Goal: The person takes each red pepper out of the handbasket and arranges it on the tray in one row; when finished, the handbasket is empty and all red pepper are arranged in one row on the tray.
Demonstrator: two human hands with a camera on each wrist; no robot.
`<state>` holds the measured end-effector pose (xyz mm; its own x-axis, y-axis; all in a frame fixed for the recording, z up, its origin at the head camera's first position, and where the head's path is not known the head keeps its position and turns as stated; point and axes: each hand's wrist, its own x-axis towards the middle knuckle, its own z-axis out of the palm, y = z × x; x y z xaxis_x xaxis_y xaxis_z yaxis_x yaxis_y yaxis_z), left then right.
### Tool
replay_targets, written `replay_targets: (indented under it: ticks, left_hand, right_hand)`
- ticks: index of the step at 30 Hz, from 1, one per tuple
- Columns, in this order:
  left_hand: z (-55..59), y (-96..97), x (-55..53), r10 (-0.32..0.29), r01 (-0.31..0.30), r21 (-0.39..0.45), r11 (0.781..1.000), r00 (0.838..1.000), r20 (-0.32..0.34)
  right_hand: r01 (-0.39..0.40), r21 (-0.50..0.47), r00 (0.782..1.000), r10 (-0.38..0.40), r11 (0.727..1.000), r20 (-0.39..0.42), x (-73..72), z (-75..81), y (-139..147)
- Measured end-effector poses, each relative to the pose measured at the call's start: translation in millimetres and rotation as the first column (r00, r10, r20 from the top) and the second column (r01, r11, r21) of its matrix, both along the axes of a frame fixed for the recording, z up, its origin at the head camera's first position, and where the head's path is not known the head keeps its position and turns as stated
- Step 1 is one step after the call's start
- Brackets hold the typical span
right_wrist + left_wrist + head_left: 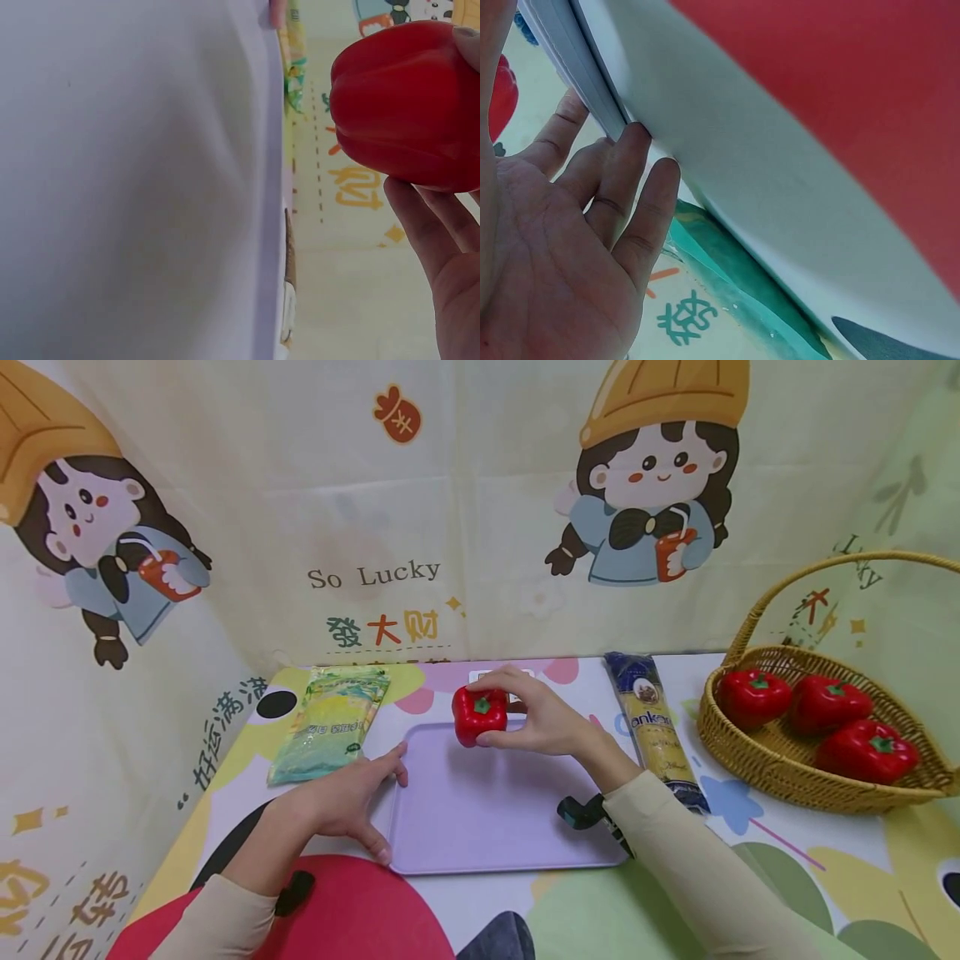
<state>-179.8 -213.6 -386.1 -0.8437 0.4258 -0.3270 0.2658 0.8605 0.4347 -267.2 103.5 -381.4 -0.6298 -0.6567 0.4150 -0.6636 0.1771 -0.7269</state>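
A red bell pepper (478,717) with a green stem is gripped between the thumb and fingers of my right hand (536,714). It is held above the far part of a lilac tray (510,835), and the right wrist view shows the pepper (409,105) clear of the tray surface. My left hand (352,806) touches the tray's left edge, its thumb near the front corner and its fingers farther back. In the left wrist view the fingers of that hand (577,202) lie extended against the tray's side.
A wicker basket (780,785) with three red bell peppers (832,703) stands at the right. Between it and the tray lies a pasta packet (651,718). A green and yellow packet (330,727) lies behind my left hand. A small partly hidden item (516,703) lies behind the tray.
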Motion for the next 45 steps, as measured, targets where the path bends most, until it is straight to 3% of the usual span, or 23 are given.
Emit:
replay_targets:
  ticks: [17, 25, 45]
  left_hand:
    - [-1.9, -1.5, -0.7, -0.002, 0.002, 0.002, 1.0, 1.0, -0.005]
    - [-0.4, -1.2, 0.1, 0.002, -0.002, 0.002, 1.0, 1.0, 0.004]
    - [-1.2, -0.7, 0.0, 0.007, -0.007, -0.012, 1.0, 1.0, 0.004]
  right_hand:
    - [0.029, 0.037, 0.997, -0.032, 0.999, 0.067, -5.2, -13.8, -22]
    - [-0.006, 0.019, 0.997, 0.005, 1.0, 0.075, -5.5, -18.6, -31]
    - [0.001, 0.12, 0.994, -0.014, 0.993, 0.109, -6.3, -19.3, -43]
